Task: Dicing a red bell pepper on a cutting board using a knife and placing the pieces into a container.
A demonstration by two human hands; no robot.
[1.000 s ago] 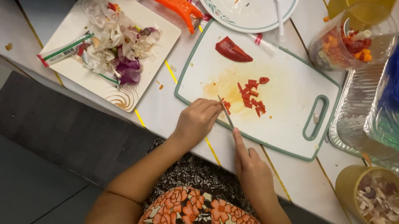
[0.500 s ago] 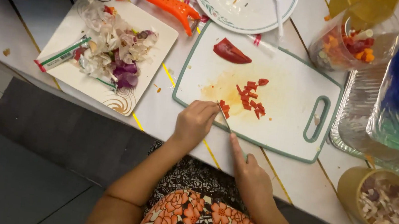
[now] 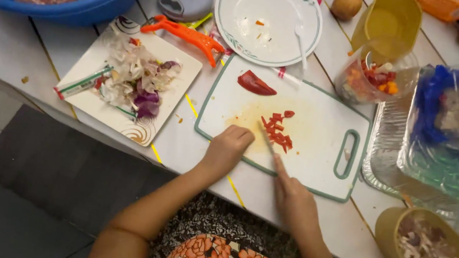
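Hands [image 3: 262, 170] just beside chopped red pepper [image 3: 276, 132]

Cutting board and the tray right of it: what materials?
Cutting board: looks like plastic, matte white with a green rim and moulded handle slot, stained orange. Tray: probably thin aluminium foil, silvery, shiny, with ribbed, crinkled walls.
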